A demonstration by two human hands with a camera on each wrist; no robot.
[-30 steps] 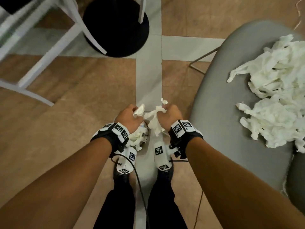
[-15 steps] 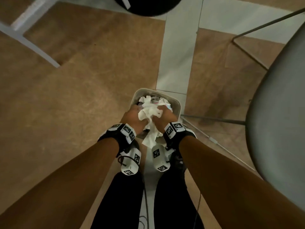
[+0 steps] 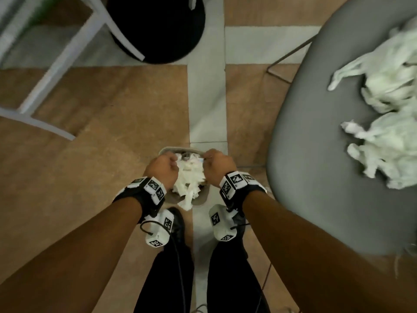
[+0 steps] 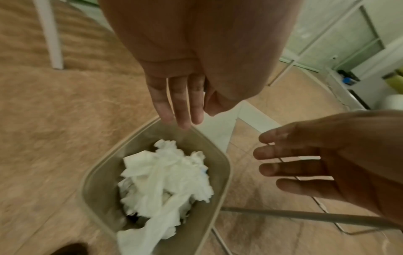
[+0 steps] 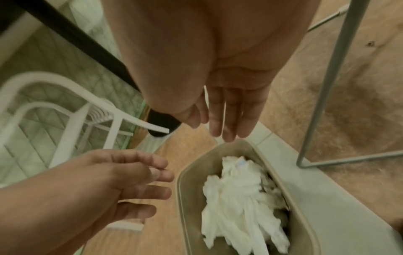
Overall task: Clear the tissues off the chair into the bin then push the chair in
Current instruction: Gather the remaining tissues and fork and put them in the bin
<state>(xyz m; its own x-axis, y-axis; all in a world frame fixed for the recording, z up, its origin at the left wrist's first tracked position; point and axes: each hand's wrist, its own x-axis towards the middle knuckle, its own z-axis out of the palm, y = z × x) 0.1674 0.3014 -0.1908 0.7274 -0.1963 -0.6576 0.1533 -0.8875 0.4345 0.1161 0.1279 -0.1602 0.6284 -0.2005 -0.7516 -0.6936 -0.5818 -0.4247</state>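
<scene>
1. the left hand (image 3: 161, 169) hung over the 9 o'clock rim of the bin (image 4: 224, 170), fingers (image 4: 181, 103) straight, pointing down, holding nothing. that reads as a hand positioned over the opening so a load would fall inside.
2. the right hand (image 3: 217, 164) mirrored it at the 3 o'clock rim, fingers (image 5: 226, 110) extended and relaxed, nothing between them.
3. the two hands stood apart with the bin's mouth between them, probably so nothing snagged on a palm.
4. a crumpled white wad of tissues (image 4: 165, 182) lay in the bin, piled near the top, and one strip (image 3: 187, 203) draped over the 6 o'clock edge toward the person's feet. it could slide out onto the floor.
5. the bin sat on the floor right in front of the shoes, at about 9 o'clock from the grey chair (image 3: 316, 154), close enough that a turn of the body served both.
6. on the chair seat a large loose heap of tissues (image 3: 388, 123) remained toward 3 o'clock in the head view, touching the seat, well apart from both hands.
7. by my judgement the task was partly done: more loads were needed, and the chair was not yet pushed in.
8. the heap looked light and straggly, so a two-handed scoop would likely suit it.
</scene>
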